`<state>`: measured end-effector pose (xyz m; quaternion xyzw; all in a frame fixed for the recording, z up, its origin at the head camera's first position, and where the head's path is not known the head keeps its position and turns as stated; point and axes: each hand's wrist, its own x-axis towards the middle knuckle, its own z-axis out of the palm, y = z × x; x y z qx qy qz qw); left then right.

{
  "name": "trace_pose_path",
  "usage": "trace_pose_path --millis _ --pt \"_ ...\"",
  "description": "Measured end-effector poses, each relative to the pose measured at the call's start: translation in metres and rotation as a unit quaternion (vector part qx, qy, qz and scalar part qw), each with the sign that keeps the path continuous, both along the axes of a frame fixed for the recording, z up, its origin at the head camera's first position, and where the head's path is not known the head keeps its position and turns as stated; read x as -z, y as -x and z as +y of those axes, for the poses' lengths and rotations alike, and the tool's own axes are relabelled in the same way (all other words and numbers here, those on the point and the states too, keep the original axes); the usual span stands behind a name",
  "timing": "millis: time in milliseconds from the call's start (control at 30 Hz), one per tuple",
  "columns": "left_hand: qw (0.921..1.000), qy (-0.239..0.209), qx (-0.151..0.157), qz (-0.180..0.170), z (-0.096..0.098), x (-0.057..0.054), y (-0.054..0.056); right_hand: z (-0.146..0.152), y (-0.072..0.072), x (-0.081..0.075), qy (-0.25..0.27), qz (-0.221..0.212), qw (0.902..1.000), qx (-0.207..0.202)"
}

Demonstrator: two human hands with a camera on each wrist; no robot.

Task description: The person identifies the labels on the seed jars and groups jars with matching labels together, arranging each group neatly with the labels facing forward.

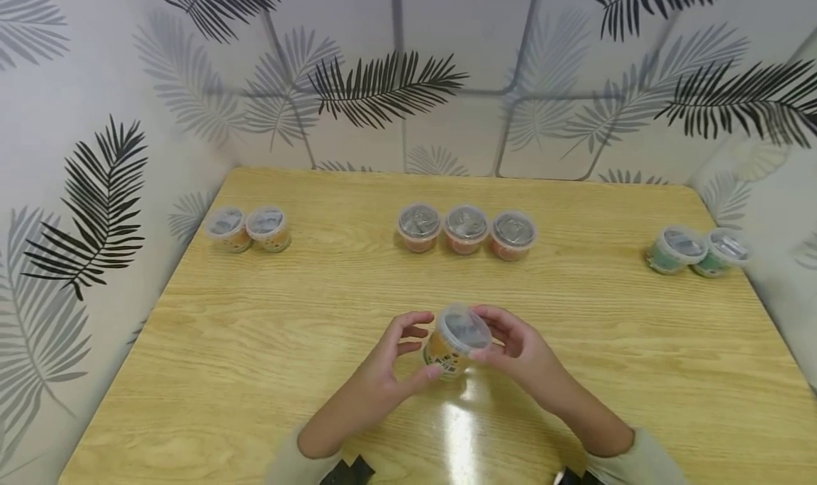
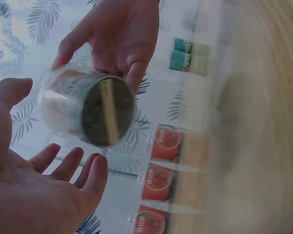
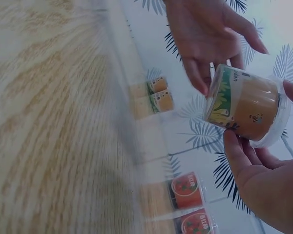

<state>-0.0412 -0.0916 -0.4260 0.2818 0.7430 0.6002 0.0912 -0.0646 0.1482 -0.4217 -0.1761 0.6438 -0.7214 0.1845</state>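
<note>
A yellow-labelled plastic cup [image 1: 447, 354] with a clear lid is tilted above the table near its front middle. My right hand [image 1: 526, 357] holds it by the lid side, thumb on one side and fingers on the other; the right wrist view shows this grip on the cup [image 3: 256, 105]. Spread fingers mark my left hand [image 1: 386, 375], which curves loosely beside the cup. In the left wrist view, a gap shows between the left hand [image 2: 49, 180] and the cup. The dark round bottom of the cup [image 2: 107, 112] faces that camera.
On the wooden table [image 1: 255, 371], two yellow cups [image 1: 268, 230] stand at the back left. Three red cups [image 1: 466, 230] form a row at the back middle. Two green cups [image 1: 676, 251] are at the back right. A leaf-patterned covering [image 1: 357, 137] rises behind.
</note>
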Motion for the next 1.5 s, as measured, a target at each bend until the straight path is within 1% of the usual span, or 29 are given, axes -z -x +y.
trace_pose_path --millis 100,200,333,400,500,600,733,867,1000,1100,1167,1333,1433,1467,1500 --pt "0.9996 0.003 0.006 0.028 -0.001 -0.006 0.005 0.0 -0.001 -0.001 0.001 0.014 0.9997 -0.022" --pt "0.999 0.01 0.013 0.041 0.0 -0.01 0.009 -0.001 -0.001 -0.001 -0.011 0.044 0.9981 -0.04" --pt "0.9985 0.02 0.017 0.048 0.001 -0.015 0.012 -0.003 0.0 -0.002 -0.042 0.089 0.9944 -0.038" --pt "0.9983 0.028 0.015 0.048 0.001 -0.017 0.013 -0.004 0.0 -0.003 -0.055 0.101 0.9928 -0.033" --pt "0.9982 0.038 0.013 0.044 0.0 -0.019 0.015 -0.004 -0.001 -0.005 -0.062 0.105 0.9922 -0.027" --pt "0.998 0.049 0.014 0.037 -0.002 -0.02 0.017 -0.007 -0.001 -0.006 -0.059 0.1 0.993 -0.021" --pt "0.9965 0.073 0.016 0.037 -0.006 -0.021 0.019 -0.011 0.0 -0.007 -0.057 0.1 0.9933 -0.013" --pt "0.9937 0.1 0.019 0.048 -0.009 -0.022 0.022 -0.014 0.002 -0.006 -0.068 0.106 0.9919 -0.011" --pt "0.9897 0.119 0.031 0.074 -0.012 -0.023 0.028 -0.018 0.003 -0.005 -0.076 0.106 0.9913 -0.016" --pt "0.9863 0.129 0.043 0.092 -0.014 -0.025 0.036 -0.018 0.005 -0.005 -0.076 0.108 0.991 -0.018" --pt "0.984 0.14 0.05 0.098 -0.018 -0.027 0.042 -0.018 0.006 -0.006 -0.075 0.114 0.9905 -0.016" --pt "0.9761 0.18 0.059 0.106 -0.033 -0.038 0.064 -0.01 0.013 -0.004 -0.077 0.141 0.9869 0.011" --pt "0.9732 0.194 0.051 0.113 -0.046 -0.046 0.079 0.002 0.02 -0.001 -0.104 0.165 0.9805 0.026" --pt "0.9725 0.196 0.046 0.117 -0.051 -0.048 0.085 0.007 0.023 0.001 -0.119 0.176 0.9767 0.031" --pt "0.9718 0.199 0.039 0.121 -0.057 -0.048 0.091 0.012 0.027 0.002 -0.14 0.192 0.9706 0.038"
